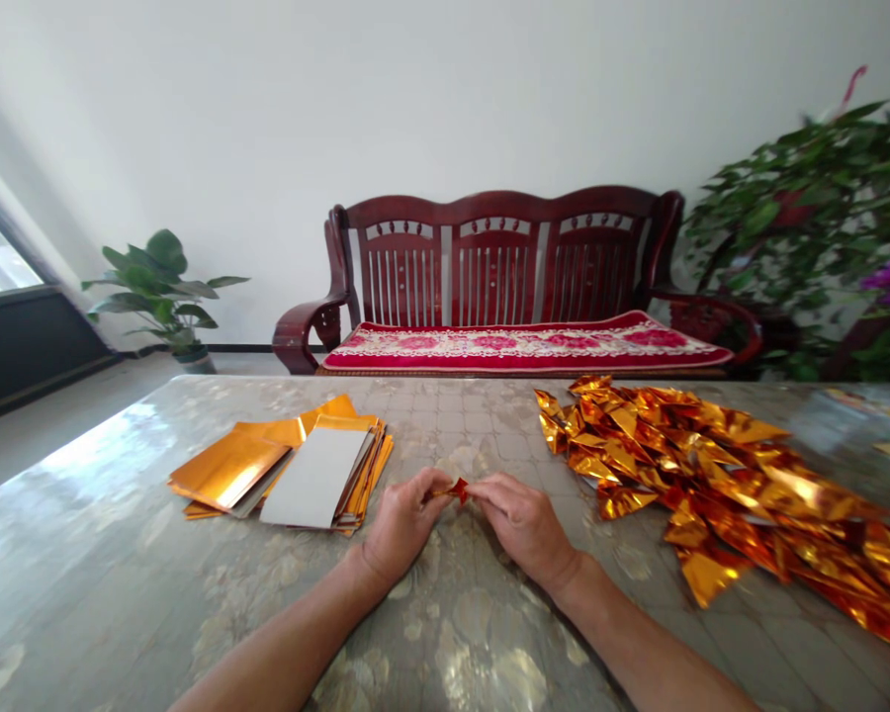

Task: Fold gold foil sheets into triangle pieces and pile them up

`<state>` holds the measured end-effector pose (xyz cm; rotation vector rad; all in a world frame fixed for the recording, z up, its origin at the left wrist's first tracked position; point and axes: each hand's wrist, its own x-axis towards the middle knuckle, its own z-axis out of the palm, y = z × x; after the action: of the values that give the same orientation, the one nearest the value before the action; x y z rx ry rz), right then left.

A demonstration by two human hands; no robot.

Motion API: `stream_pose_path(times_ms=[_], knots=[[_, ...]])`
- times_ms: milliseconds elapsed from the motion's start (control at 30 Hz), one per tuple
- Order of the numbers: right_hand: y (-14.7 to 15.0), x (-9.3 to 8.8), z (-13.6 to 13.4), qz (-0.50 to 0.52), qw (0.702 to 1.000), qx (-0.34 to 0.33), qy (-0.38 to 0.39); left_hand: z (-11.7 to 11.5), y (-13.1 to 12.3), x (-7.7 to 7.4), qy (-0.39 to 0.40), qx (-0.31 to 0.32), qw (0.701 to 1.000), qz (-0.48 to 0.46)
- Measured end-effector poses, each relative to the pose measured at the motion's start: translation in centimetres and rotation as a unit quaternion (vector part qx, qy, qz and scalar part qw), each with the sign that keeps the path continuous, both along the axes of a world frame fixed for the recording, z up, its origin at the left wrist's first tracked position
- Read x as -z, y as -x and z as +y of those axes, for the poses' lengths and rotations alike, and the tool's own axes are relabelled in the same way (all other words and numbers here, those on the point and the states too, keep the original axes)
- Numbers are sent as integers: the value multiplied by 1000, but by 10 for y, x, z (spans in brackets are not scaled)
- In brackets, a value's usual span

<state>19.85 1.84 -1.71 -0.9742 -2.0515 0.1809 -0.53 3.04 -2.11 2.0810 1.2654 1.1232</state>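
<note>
Between my two hands, above the middle of the table, is a small piece of folded gold foil paper (460,489), mostly covered by my fingers. My left hand (406,514) pinches its left side with thumb and fingers. On the other side, my right hand (523,522) is closed with its fingertips pressed on the foil. To the left lies a loose stack of flat gold foil sheets (229,463), some with the grey back (312,477) facing up. A heap of folded gold foil pieces (682,450) spreads over the right side.
The table (215,633) has a glossy patterned cover. A clear plastic bag (852,420) lies at its far right. Beyond the far edge stands a dark red wooden bench (493,267) with a floral cushion (519,343). Potted plants (155,287) stand at both sides.
</note>
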Motion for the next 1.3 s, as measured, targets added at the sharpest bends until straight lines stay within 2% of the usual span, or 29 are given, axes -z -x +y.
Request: stream_pose_path(times_ms=[133, 200, 300, 400, 500, 667, 800, 933, 1300], knots=[[2, 4, 1, 9, 999, 33, 12, 1, -1, -4, 35, 14, 999, 23], [3, 6, 2, 7, 999, 43, 22, 2, 0, -8, 29, 18, 995, 91], [3, 8, 4, -8, 998, 46, 37, 3, 2, -12, 15, -18, 978, 208], [1, 8, 5, -27, 997, 58, 39, 4, 3, -11, 7, -37, 965, 261], [-1, 4, 6, -54, 995, 72, 40, 4, 4, -9, 7, -33, 965, 261], [-4, 0, 4, -105, 989, 102, 36, 4, 6, -12, 5, 30, 975, 221], [-5, 0, 4, -122, 986, 112, 31, 2, 7, -19, -6, -2, 955, 295], [-3, 0, 4, -123, 985, 114, 32, 1, 5, -19, -16, -17, 936, 352], [-2, -1, 3, -86, 990, 102, 51, -6, -2, -21, -35, 5, 933, 357]])
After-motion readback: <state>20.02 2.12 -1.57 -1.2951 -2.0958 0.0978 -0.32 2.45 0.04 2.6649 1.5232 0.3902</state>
